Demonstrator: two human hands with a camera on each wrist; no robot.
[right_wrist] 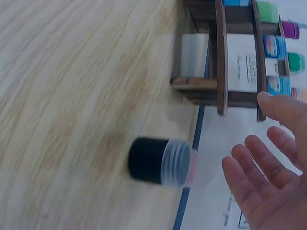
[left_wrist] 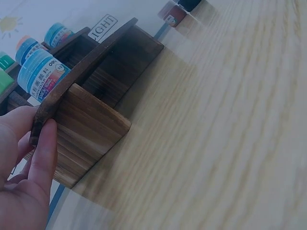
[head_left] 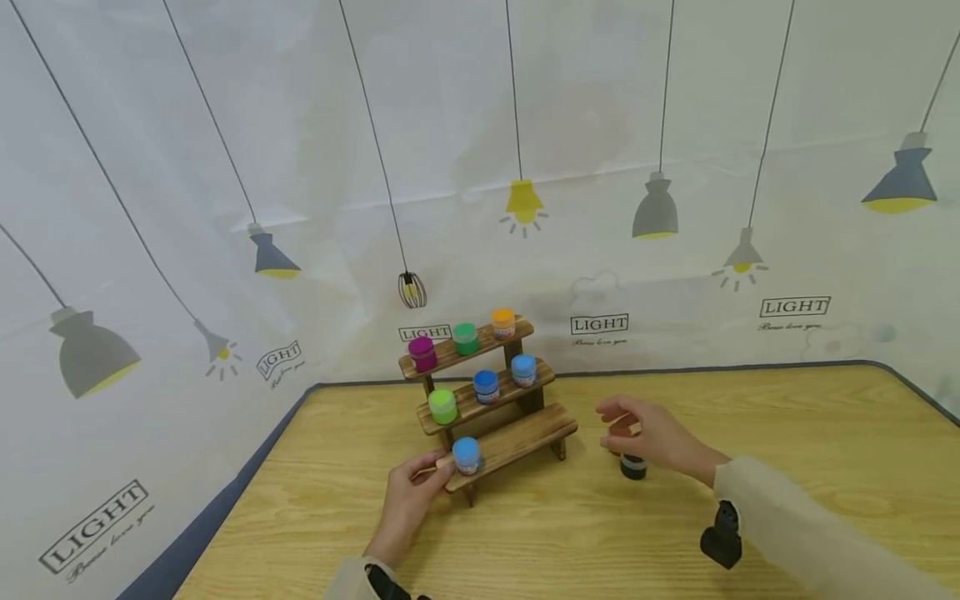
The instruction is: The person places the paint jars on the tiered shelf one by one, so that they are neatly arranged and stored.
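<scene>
My left hand (head_left: 407,500) grips the left end of the bottom step of a three-step wooden display rack (head_left: 525,437), thumb on top and fingers underneath. Close to that thumb, a light blue paint jar (head_left: 467,455) stands on the same step. Over the table to the right of the rack, my right hand (head_left: 660,435) holds nothing, its fingers spread and slightly bent. Below it stands a black paint jar (right_wrist: 146,160) with a clear upper part, apart from the fingers. A dark red jar (left_wrist: 172,14) beside the black one is mostly hidden by the right hand in the head view.
Lime green (head_left: 442,407), blue (head_left: 486,387) and light blue (head_left: 523,371) jars line the middle step. Purple (head_left: 422,355), green (head_left: 466,339) and orange (head_left: 504,324) jars stand on the top step. Behind the wooden table (head_left: 315,467) hangs a lamp-printed backdrop (head_left: 465,108).
</scene>
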